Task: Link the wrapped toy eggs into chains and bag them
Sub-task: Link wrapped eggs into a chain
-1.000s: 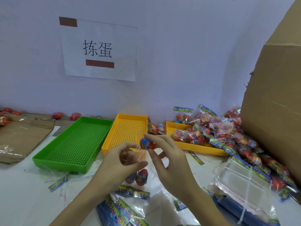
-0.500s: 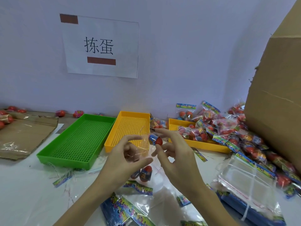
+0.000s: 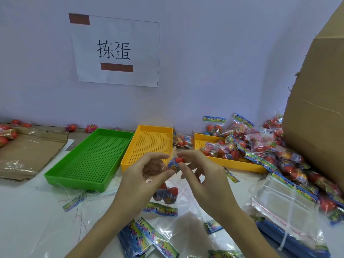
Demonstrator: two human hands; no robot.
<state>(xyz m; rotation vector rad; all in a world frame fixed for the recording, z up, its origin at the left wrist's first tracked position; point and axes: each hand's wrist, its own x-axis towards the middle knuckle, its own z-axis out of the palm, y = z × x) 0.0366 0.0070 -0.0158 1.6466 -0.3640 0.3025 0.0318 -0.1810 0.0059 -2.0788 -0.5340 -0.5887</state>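
Both hands work above the near middle of the white desk (image 3: 22, 216) in the head view. Left hand (image 3: 141, 181) has its thumb and forefinger curled, pinching the clear wrapper tail of a small red-and-blue wrapped toy egg (image 3: 176, 163). Right hand (image 3: 202, 175) pinches the same egg from the other side between forefinger and thumb, its remaining fingers curled loosely below. The egg is held in the air between the two hands, clear of the desk.

Directly below the hands, two more wrapped toy eggs (image 3: 166, 194) lie side by side on a clear plastic bag (image 3: 188, 218) with a colourful printed header strip (image 3: 160, 209). A stack of colourful printed header cards (image 3: 147, 237) lies at the near edge of the desk.

Behind the hands, a green perforated plastic tray (image 3: 89, 159) and a yellow perforated plastic tray (image 3: 149, 144) stand side by side and touching. A second yellow tray (image 3: 229, 161) lies to their right, partly covered by a pile of bagged toy eggs (image 3: 264, 146) that extends along the right side of the desk. A stack of empty clear zip bags (image 3: 284, 205) rests near the right near corner. A large brown cardboard box (image 3: 320, 108) stands at the right edge. A flattened brown cardboard sheet (image 3: 28, 153) lies at the left edge, with loose red eggs (image 3: 7, 135) on it. A white paper sign (image 3: 115, 51) with black characters is fixed to the wall.
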